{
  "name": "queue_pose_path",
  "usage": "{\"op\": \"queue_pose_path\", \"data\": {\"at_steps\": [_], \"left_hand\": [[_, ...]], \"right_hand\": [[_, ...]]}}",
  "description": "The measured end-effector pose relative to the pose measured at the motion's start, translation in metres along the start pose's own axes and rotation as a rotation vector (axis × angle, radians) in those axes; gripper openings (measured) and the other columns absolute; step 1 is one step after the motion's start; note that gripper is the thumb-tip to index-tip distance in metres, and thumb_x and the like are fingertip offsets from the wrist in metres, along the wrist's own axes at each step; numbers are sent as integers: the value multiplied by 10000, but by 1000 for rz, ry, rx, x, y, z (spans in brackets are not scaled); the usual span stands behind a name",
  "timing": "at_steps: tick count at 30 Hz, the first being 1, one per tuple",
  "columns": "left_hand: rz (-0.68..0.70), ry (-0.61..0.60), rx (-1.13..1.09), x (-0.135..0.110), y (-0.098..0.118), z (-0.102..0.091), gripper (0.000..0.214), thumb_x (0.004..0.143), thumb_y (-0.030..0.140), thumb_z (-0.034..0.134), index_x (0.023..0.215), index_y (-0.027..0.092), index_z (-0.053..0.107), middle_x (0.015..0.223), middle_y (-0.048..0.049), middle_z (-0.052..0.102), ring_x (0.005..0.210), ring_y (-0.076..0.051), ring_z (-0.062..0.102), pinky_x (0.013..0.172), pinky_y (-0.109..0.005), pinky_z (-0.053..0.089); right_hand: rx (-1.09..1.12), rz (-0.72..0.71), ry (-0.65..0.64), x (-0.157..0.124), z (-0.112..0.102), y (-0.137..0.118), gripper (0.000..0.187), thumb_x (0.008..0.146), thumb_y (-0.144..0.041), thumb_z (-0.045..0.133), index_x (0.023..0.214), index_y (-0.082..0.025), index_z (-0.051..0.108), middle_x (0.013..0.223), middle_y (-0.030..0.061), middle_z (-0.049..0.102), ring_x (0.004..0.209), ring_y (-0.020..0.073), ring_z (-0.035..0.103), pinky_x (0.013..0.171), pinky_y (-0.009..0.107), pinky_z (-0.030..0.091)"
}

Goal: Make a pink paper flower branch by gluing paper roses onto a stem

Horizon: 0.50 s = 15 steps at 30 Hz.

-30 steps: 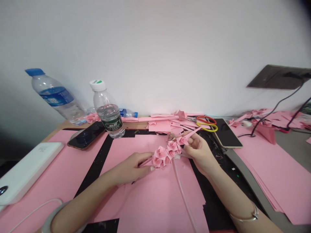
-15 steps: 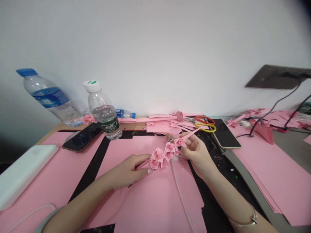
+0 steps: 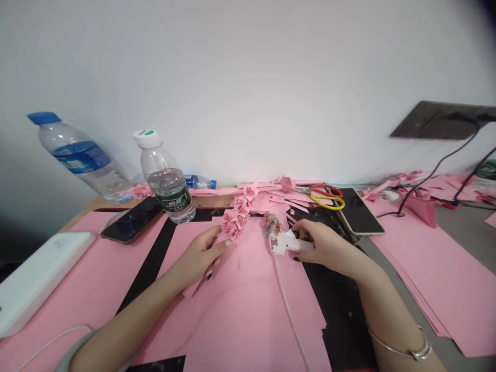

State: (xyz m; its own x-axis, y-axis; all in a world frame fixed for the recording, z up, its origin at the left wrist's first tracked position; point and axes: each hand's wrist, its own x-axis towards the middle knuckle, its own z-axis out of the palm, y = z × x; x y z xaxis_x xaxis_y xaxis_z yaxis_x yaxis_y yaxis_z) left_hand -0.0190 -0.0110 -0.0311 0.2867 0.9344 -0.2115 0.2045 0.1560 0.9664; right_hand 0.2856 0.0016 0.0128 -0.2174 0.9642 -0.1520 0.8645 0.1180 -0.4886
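Between the thumb and fingers of my left hand (image 3: 203,253) is the stem of a pink paper flower spray (image 3: 236,214), its folded blossoms slanting up toward the wall. My right hand (image 3: 325,245) is closed around the handle of a white hot glue gun (image 3: 284,243), which lies on the pink paper. Its nozzle end is crusted with messy, multicoloured residue, and a pale cord trails from it toward me. Beneath both hands lie large pink paper sheets (image 3: 248,310) over a black mat (image 3: 341,310).
A water bottle (image 3: 170,186) and a tilted blue-capped bottle (image 3: 85,155) stand at left, near a phone (image 3: 134,219) and a white power bank (image 3: 42,276). Scissors (image 3: 327,199) and a second phone (image 3: 360,212) lie right. Stacked pink sheets (image 3: 437,279) and a wall socket (image 3: 437,121) are farther right.
My right hand has let go of the paper spray and taken hold of the glue gun's handle. The left hand has swung the spray leftward and more upright.
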Motion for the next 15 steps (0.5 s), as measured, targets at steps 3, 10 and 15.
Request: {"op": "queue_pose_path", "data": {"at_steps": [3,10,15], "left_hand": [[-10,21,-4,1,-3,0,219,916,429,549,928,224,473,555,113,397,373,-69,381,360,-169,352],[-41,17,18,2,-3,0,209,920,424,532,962,225,486,521,123,385,357,-81,383,360,-195,400],[-40,13,6,1,-1,1,224,917,423,535,1003,217,513,528,121,386,358,-73,370,355,-187,396]], "right_hand": [[-25,72,-52,2,8,-7,348,719,-187,713,1042,-184,585,850,29,660,764,217,603,630,295,396],[122,-64,24,-5,-4,1,324,788,-156,576,1108,-197,556,1092,78,679,953,224,653,793,310,484],[142,-69,176,-10,-21,23,334,795,-244,564,1128,-222,551,1063,79,686,958,249,673,797,339,522]]}}
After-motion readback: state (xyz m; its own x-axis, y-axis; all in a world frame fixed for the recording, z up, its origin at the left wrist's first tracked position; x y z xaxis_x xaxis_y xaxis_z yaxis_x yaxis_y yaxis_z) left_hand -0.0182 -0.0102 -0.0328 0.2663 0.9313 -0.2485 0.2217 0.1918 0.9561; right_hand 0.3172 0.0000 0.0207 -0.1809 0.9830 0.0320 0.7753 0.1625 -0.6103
